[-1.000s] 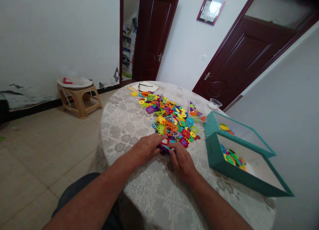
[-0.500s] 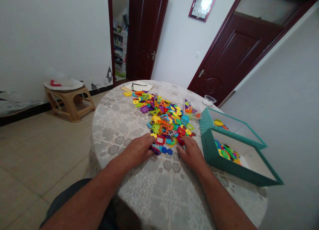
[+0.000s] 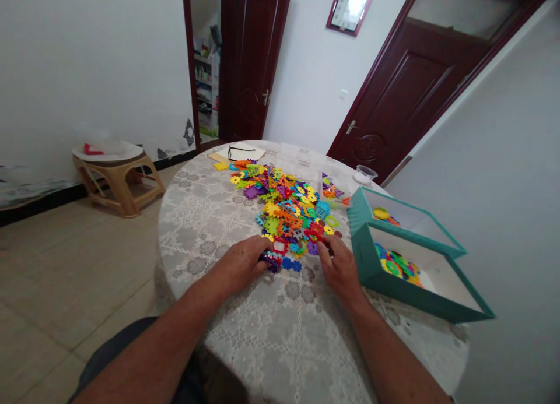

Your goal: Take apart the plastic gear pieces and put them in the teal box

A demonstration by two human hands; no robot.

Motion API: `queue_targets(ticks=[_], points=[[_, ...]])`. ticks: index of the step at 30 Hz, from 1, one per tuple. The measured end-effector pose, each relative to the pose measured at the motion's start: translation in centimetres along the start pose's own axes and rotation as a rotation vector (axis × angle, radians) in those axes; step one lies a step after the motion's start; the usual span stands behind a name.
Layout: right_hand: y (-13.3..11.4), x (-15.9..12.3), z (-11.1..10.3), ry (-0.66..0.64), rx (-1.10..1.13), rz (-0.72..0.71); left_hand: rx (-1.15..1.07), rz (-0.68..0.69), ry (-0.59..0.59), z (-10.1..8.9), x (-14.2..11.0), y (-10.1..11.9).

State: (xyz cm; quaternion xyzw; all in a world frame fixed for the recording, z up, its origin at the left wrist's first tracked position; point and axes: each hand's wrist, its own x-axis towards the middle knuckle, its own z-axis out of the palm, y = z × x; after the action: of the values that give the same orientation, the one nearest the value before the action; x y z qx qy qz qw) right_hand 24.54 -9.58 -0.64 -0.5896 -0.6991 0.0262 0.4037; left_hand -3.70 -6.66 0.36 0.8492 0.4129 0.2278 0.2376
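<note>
- Left hand (image 3: 245, 265) is closed up narrow, thumb and fingers gripping a purple and blue cluster (image 3: 272, 263) down near the surface. The hand covers part of it, so I can't tell how many bits are in there.
- Right hand (image 3: 340, 269) is pinching the edge of a red piece (image 3: 314, 231), fingers nearly together, at the near right end of the pile.
- The pile (image 3: 284, 208) is a big messy heap of notched plastic bits in pretty much every color, running from both hands toward the far edge of the counter (image 3: 271, 328).
- Between the hands there's a red frame (image 3: 279, 247), plus a blue piece (image 3: 291, 264) lying just beside the cluster.
- Off to the right sits an open green box (image 3: 406, 293) with more colorful bits inside, and a second green tray (image 3: 431, 228) right behind it, also holding a few.
- Far side: a clear bowl (image 3: 366, 172) on the right, black glasses (image 3: 240, 153) lying on some paper (image 3: 258, 155) on the left.
- Tan stool (image 3: 125, 188) on the floor, well apart from everything.
</note>
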Motion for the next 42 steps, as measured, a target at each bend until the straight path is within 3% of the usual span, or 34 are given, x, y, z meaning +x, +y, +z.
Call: queue_targets(ticks=[7, 11, 14, 17, 24, 27, 30, 36, 42], points=[[-3.9, -1.7, 2.7, -0.249, 0.234, -0.162, -0.013, 0.053, 0.004, 0.7, 0.0, -0.2], [-4.1, -1.8, 2.9, -0.273, 0.280, -0.213, 0.077, 0.043, -0.011, 0.3, 0.0, 0.0], [-3.4, -1.4, 3.0, -0.206, 0.182, -0.225, 0.135, 0.010, -0.008, 0.1, -0.1, 0.0], [-2.9, -0.6, 3.3, -0.224, 0.018, -0.290, 0.174, -0.032, -0.016, -0.1, -0.3, 0.0], [-4.0, 2.2, 3.6, -0.539, -0.311, -0.297, 0.191, -0.077, 0.005, -0.2, -0.4, -0.1], [-4.3, 3.1, 4.1, -0.597, -0.346, -0.306, 0.203, -0.090, 0.014, -0.2, -0.4, -0.3], [-4.2, 3.0, 4.7, -0.575, -0.318, -0.314, 0.204, -0.096, 0.012, -0.1, -0.5, -0.4], [-3.4, 2.4, 4.6, -0.355, -0.025, -0.306, 0.213, -0.081, 0.009, -0.2, -0.6, -0.5], [-3.0, 2.7, 3.2, -0.328, 0.220, -0.164, 0.188, -0.074, 0.003, -0.3, -0.4, -0.2]])
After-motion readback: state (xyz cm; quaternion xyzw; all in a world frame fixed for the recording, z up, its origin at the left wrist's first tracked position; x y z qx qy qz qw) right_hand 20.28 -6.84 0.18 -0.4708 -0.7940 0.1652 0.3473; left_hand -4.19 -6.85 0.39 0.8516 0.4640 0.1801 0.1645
